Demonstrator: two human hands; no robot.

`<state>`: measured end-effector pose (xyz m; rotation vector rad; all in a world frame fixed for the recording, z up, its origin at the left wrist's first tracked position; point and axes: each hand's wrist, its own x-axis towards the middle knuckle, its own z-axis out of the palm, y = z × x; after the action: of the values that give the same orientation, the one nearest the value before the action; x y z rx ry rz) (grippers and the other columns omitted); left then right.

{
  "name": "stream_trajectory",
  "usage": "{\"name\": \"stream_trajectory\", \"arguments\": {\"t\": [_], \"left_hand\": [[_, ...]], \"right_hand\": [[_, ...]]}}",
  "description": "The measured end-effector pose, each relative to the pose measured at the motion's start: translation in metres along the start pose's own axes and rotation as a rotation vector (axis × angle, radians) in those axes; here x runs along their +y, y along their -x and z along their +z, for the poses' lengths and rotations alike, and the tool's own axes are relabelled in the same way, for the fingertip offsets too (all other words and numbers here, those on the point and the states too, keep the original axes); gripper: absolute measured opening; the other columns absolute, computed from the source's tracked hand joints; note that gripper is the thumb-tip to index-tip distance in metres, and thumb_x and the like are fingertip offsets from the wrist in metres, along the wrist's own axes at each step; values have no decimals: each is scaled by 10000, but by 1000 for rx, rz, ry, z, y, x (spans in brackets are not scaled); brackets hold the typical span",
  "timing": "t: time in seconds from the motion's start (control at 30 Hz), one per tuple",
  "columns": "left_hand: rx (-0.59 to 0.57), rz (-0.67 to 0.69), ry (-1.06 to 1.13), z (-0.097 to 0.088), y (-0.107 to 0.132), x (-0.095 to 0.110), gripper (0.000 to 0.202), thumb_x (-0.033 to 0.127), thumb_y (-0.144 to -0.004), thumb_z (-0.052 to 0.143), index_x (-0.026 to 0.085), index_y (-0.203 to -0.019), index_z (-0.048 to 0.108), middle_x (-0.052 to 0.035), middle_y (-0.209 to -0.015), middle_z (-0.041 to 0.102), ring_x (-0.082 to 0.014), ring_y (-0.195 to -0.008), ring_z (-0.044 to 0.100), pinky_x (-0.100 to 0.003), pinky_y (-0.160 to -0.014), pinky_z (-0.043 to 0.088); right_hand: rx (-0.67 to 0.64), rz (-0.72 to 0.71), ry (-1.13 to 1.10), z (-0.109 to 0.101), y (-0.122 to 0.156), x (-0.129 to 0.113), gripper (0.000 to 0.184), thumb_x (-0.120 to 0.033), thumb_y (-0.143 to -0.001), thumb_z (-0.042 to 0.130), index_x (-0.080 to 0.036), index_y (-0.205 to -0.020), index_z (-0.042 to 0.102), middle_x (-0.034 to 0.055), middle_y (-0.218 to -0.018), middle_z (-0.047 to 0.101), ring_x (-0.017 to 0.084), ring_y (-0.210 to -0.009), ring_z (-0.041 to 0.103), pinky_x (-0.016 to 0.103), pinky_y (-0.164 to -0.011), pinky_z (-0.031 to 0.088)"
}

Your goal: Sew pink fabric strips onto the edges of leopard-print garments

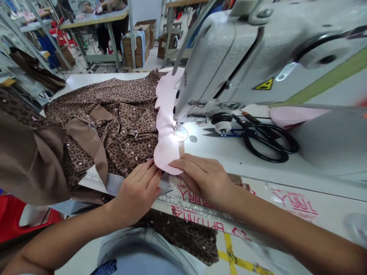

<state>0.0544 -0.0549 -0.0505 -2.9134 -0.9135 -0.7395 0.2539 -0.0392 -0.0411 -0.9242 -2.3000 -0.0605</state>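
L hand (139, 191) & R hand (203, 179) close together, not touching each other, both flat on scalloped pink fabric (166, 147), fingers pressing, no pinch. Pink piece lies on leopard-print fabric (114, 130), its edge under presser foot (178, 129) of grey sewing mach. (220, 65), lit by mach. lamp. Tan fabric panel (31, 160) bunched at left, partly over table edge. More leopard print (177, 236) hangs down front by person's jeans (137, 256).

White table top (252, 152) holds black-handled scissors (266, 141) right of presser foot, w/ more pink fabric (295, 116) behind them. Near edge has ruler strip (195, 206) & red lettering (295, 202); yellow tape (232, 256) below on front surface. Red stool (20, 217) low at left.

Beyond: 2nd work table (94, 17) w/ co-worker's arms at it, cardboard boxes (137, 46) strapped & stacked on pale floor, more tables & red chairs (61, 34) at back, shelving frames (31, 42) along left.
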Motion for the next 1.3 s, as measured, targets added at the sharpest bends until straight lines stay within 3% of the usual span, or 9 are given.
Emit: {"name": "stream_trajectory", "arguments": {"t": [0.2, 0.33, 0.4, 0.53, 0.63, 0.73, 0.97, 1.17, 1.3], "left_hand": [[112, 203, 122, -1, 6, 9, 189, 74, -870, 390, 62, -871, 579, -95, -810, 615, -191, -853, 557, -325, -771, 486], [30, -93, -42, -7, 7, 12, 234, 306, -877, 471, 95, -866, 570, -47, -667, 544, -191, -671, 486, -342, -598, 433], [-22, -147, -61, -8, 6, 11, 257, 346, -872, 471, 124, -783, 564, -25, -614, 497, -184, -626, 447, -331, -561, 398], [14, 110, 28, -6, 7, 7, 188, 129, -883, 408, 113, -813, 581, -27, -634, 505, -166, -685, 477, -320, -652, 432], [64, 254, 78, -4, 11, 7, 174, 85, -862, 417, 67, -843, 589, -92, -783, 596, -200, -848, 543, -339, -748, 470], [78, 248, 118, -2, 16, 10, 176, 77, -857, 418, 53, -851, 592, -124, -901, 634, -218, -933, 564, -354, -807, 489], [72, 224, 149, 3, 17, 12, 176, 93, -864, 430, 62, -920, 595, -100, -943, 655, -193, -951, 583, -338, -839, 511], [46, 245, 98, 2, 11, 9, 198, 92, -863, 417, 48, -891, 608, -126, -976, 648, -226, -1011, 565, -371, -896, 490], [68, 111, 26, 1, 13, 9, 193, 95, -845, 452, 47, -947, 608, -134, -1029, 627, -252, -1049, 526, -411, -912, 464]], "right_hand": [[-235, -74, -21, 10, -1, -17, 245, -155, -924, 327, -134, -874, 566, 35, -691, 518, 141, -593, 438, 258, -510, 351], [-179, -11, -65, 7, 20, -21, 217, -139, -905, 379, -99, -1061, 524, 77, -787, 527, 160, -697, 463, 289, -608, 417], [-141, 8, -72, 6, 28, -22, 214, -118, -900, 394, -100, -1081, 507, 83, -808, 530, 163, -730, 477, 290, -623, 427], [-88, 156, -161, 4, 23, -23, 136, -118, -900, 414, -130, -948, 541, 60, -787, 537, 134, -709, 497, 245, -604, 428], [-165, 161, -217, 2, 13, -22, 147, -135, -903, 416, -126, -858, 556, 53, -747, 528, 127, -665, 486, 240, -574, 426], [-237, 47, -178, 0, 14, -22, 157, -114, -899, 398, -112, -891, 554, 73, -773, 535, 156, -712, 485, 284, -613, 451], [-151, 58, -8, -7, 32, -23, 128, -46, -849, 458, -120, -948, 492, 83, -825, 542, 174, -772, 487, 304, -657, 462], [-230, 44, -129, -7, 23, -21, 153, -114, -906, 380, -160, -919, 525, 53, -801, 551, 150, -750, 504, 284, -669, 463], [-255, 71, -147, -10, 30, -19, 191, -137, -917, 365, -176, -999, 533, 54, -850, 552, 149, -792, 516, 289, -687, 466]]}}
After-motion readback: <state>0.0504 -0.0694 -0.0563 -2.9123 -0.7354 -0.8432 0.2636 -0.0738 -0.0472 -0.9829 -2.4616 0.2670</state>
